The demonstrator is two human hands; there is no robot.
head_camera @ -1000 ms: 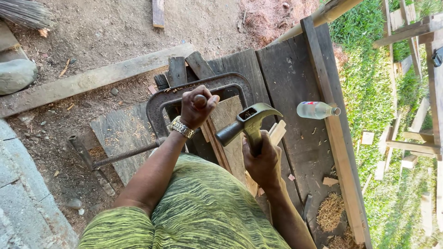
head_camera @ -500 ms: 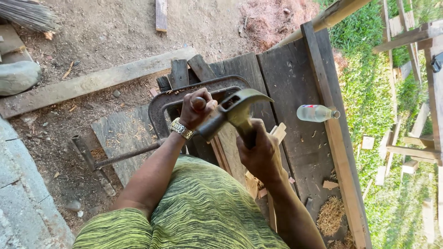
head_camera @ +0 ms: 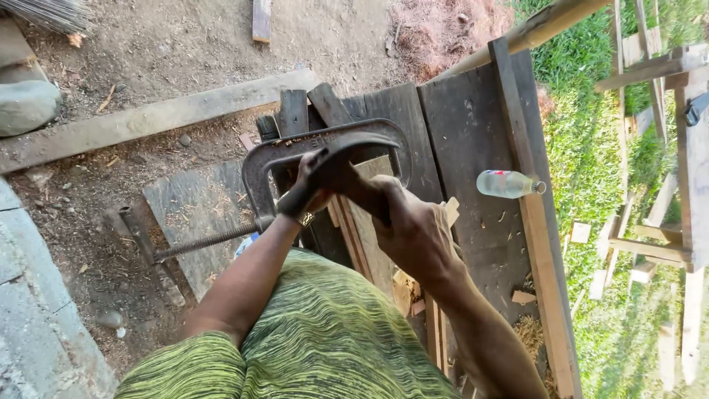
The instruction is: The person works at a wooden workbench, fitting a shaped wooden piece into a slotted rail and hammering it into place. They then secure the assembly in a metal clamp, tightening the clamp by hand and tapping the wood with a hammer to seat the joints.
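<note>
My right hand (head_camera: 415, 230) grips the handle of a hammer (head_camera: 336, 181), which is blurred and sweeps down to the left. Its head lies over my left hand (head_camera: 316, 164), whose fingers curl inside the bow of a large rusty iron clamp (head_camera: 255, 166). The hammer hides most of that hand, and I cannot tell whether it holds anything; a watch (head_camera: 305, 219) shows on its wrist. The clamp's long screw (head_camera: 207, 240) sticks out to the left. Light wooden strips (head_camera: 363, 233) lie within the clamp on the dark plank bench (head_camera: 465, 133).
A clear plastic bottle (head_camera: 507, 184) lies on the bench near its right rail. A long plank (head_camera: 148, 118), a stone (head_camera: 26, 103) and a broom head (head_camera: 44, 11) are on the dirt. A concrete block (head_camera: 33, 318) sits lower left. Grass and timber frames lie to the right.
The hammer has swung from raised at the right down and left onto the spot by my left hand. My left hand has stayed at the clamp.
</note>
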